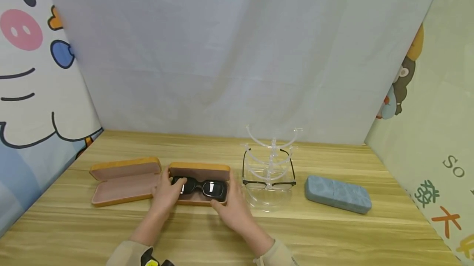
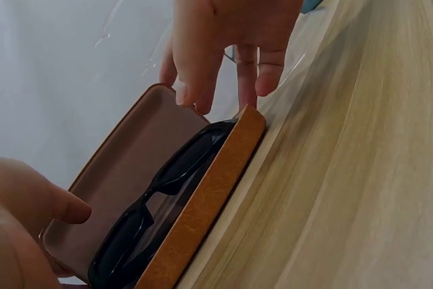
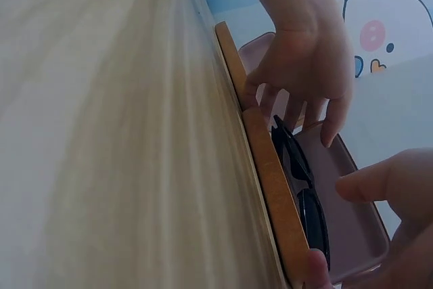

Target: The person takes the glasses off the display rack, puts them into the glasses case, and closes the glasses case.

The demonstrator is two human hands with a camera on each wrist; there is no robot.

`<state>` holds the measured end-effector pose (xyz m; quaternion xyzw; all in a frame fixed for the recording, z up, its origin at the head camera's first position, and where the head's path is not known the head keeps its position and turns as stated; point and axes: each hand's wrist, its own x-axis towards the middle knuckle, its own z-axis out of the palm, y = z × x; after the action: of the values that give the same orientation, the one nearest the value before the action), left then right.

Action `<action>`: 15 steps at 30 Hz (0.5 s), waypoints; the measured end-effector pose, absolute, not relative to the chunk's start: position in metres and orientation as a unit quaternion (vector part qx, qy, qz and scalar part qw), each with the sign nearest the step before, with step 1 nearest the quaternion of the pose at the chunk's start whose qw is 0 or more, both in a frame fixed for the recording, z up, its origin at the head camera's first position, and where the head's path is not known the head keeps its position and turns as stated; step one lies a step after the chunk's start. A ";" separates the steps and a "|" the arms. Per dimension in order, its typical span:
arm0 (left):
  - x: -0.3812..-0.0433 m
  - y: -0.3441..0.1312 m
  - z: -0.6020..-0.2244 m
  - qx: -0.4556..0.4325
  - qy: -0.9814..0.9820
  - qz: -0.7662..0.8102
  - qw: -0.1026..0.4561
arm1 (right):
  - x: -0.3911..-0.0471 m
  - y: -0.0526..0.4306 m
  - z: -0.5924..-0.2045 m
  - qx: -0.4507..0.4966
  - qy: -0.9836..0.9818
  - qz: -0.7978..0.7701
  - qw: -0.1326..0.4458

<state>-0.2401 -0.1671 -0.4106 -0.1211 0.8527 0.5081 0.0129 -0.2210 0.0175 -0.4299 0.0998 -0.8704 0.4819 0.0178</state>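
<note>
Black sunglasses point(image 1: 213, 189) lie folded in an open orange-brown glasses case point(image 1: 200, 166) with a pinkish lining. My left hand point(image 1: 165, 192) is at the case's left end, its thumb reaching over the left lens and its fingers extended beside the end. At the opposite end is my right hand point(image 1: 237, 206), fingers stretched along the side and thumb at the front right corner. The left wrist view shows the sunglasses point(image 2: 176, 167) low in the case, under the raised lid. In the right wrist view, the left hand's fingers point(image 3: 294, 109) hang loosely between two cases.
A second open orange-brown case point(image 1: 124, 185) sits close on the left. To the right, a clear tiered display stand point(image 1: 273, 155) bears black-framed glasses point(image 1: 283, 184). Beyond it lies a closed blue case point(image 1: 338, 194). A pale cloth point(image 1: 222, 52) hangs behind the wooden table point(image 1: 333, 241).
</note>
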 end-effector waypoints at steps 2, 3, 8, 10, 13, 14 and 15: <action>-0.240 -0.168 -0.410 -0.117 0.855 0.505 0.009 | -0.221 0.017 -0.430 0.099 -0.871 0.482 0.014; -0.240 -0.168 -0.410 -0.115 0.856 0.503 0.008 | -0.221 0.017 -0.431 0.100 -0.871 0.480 0.011; -0.236 -0.171 -0.408 -0.111 0.866 0.488 0.008 | -0.222 0.017 -0.431 0.113 -0.874 0.472 0.022; -0.234 -0.172 -0.406 -0.110 0.868 0.484 0.009 | -0.223 0.018 -0.431 0.120 -0.875 0.468 0.038; -0.233 -0.174 -0.404 -0.104 0.867 0.488 0.007 | -0.224 0.019 -0.430 0.124 -0.875 0.463 0.060; -0.232 -0.175 -0.403 -0.103 0.867 0.488 0.003 | -0.224 0.019 -0.430 0.123 -0.876 0.463 0.062; -0.232 -0.176 -0.403 -0.102 0.866 0.490 -0.002 | -0.224 0.020 -0.429 0.123 -0.876 0.462 0.064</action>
<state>-0.2322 -0.1759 -0.4027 -0.1015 0.8658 0.4900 -0.0021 -0.2236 0.0197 -0.4292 0.1228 -0.8759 0.4620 0.0645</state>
